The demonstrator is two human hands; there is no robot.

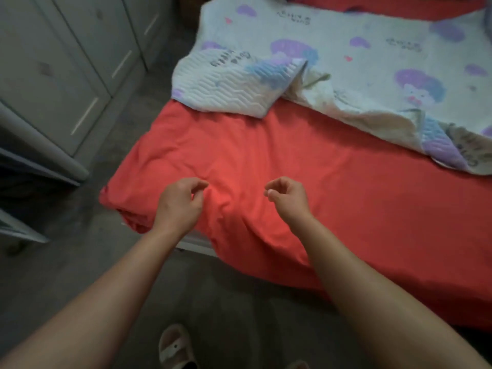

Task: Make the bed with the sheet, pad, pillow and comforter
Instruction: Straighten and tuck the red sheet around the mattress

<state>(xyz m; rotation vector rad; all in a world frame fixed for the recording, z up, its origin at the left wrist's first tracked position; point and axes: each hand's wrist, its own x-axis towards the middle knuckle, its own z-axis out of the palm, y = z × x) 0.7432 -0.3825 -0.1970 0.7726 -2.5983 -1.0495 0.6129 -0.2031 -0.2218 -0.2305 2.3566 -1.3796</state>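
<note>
Over the near end of the red sheet (266, 155), the left hand (179, 202) and the right hand (288, 197) are held side by side with fingers curled. A raised fold of the sheet is met by the left fingertips, though whether it is pinched cannot be told, and nothing is seen held in the right. Farther up, the quilted pad (346, 49) with purple prints is laid rumpled across the sheet, its near edge turned back; white cupboards (66, 75) are seen at the left and a pale sandal (174, 344) on the grey floor (80, 249) below.
</note>
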